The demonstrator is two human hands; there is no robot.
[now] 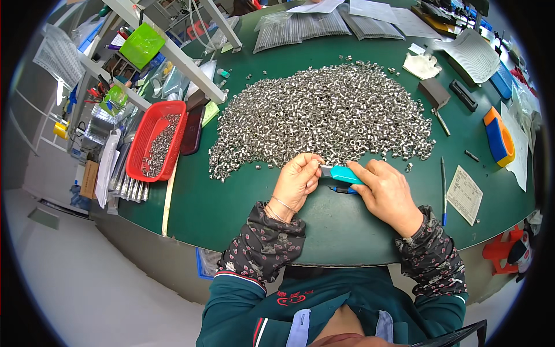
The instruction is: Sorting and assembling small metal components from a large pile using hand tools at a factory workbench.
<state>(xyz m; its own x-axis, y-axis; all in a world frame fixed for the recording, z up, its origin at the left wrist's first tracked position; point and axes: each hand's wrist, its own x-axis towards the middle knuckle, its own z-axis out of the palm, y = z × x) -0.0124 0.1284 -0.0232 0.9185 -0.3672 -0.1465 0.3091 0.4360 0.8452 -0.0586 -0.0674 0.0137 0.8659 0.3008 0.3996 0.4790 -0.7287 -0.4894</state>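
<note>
My left hand (296, 180) is closed in a pinch at the near edge of the pile, its fingertips on what looks like a small metal ring, mostly hidden by the fingers. My right hand (386, 191) grips a teal-handled utility knife (345, 174), its dark front end pointing left and meeting the left fingertips. Just beyond both hands spreads a wide heap of small shiny metal rings (324, 115). Under the knife lies a blue and black slim tool (342, 189), partly covered by the right hand.
A red basket (181, 139) with more rings stands at the left, beside a dark phone-like case (192, 130). On the right of the green table (347, 231) lie a pencil-like rod (443, 191), a paper slip (464, 193), an orange and blue tape dispenser (500, 139) and a brown block (434, 92).
</note>
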